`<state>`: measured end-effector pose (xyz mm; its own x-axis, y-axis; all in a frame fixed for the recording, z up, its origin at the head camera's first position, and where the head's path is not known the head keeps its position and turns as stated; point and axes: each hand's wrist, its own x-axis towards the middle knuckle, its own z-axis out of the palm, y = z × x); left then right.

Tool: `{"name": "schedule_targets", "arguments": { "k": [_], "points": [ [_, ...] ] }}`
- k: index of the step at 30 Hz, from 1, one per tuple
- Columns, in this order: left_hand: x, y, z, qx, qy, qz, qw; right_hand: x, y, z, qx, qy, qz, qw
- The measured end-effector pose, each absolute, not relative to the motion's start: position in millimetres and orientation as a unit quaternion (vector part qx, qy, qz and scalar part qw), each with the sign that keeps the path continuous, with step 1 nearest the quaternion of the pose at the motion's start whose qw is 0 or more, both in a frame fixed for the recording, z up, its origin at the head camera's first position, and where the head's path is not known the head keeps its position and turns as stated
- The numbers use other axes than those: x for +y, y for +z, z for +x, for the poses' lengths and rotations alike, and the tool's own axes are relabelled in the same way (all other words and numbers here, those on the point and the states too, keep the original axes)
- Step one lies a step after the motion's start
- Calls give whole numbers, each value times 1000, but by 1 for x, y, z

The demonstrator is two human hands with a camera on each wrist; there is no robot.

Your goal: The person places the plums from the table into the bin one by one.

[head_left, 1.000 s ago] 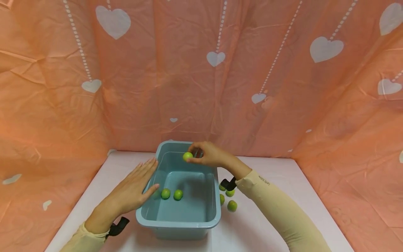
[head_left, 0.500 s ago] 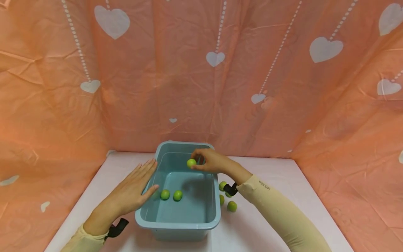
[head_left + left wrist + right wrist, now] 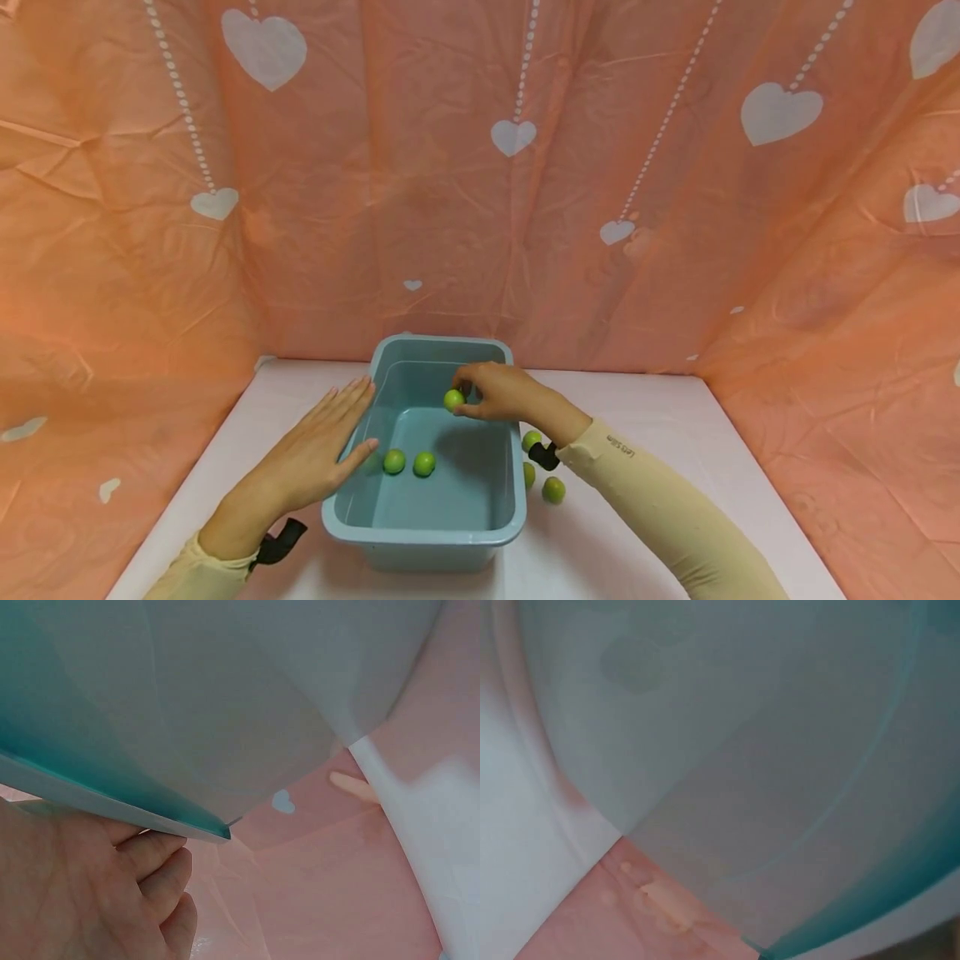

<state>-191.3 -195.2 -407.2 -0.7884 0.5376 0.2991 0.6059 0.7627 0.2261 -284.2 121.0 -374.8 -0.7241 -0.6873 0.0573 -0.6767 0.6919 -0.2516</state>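
Note:
Inside the far half of a blue-grey plastic basin [image 3: 423,536], my right hand [image 3: 501,392] pinches a lime [image 3: 453,401] between thumb and fingers, above the basin floor. Two more limes, a left one [image 3: 393,461] and a right one [image 3: 424,464], lie on that floor. My left hand [image 3: 318,454] rests along the left rim, fingers straight and thumb spread over the inner edge. In the left wrist view, the left palm and fingers [image 3: 154,870] are right under the basin's rim [image 3: 112,814]. The right wrist view shows mostly the basin's wall [image 3: 742,787].
On the white tabletop [image 3: 637,467], right of the basin, lie several limes [image 3: 553,490], some partly hidden by the right wrist's black strap [image 3: 543,456] and the basin. An orange-pink cloth [image 3: 450,208] with white hearts encloses the back and sides.
The right hand has come down and slightly nearer with the pinched lime, lower into the basin. The left hand and the two limes on the basin floor have stayed in place.

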Motion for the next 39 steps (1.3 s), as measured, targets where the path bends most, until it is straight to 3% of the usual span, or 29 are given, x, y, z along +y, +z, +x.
{"name": "schedule_targets", "arguments": {
  "k": [39],
  "points": [
    [-194, -404, -191, -938, -157, -297, 89, 107, -389, -286, 936, -78, -343, 18]
  ]
}}
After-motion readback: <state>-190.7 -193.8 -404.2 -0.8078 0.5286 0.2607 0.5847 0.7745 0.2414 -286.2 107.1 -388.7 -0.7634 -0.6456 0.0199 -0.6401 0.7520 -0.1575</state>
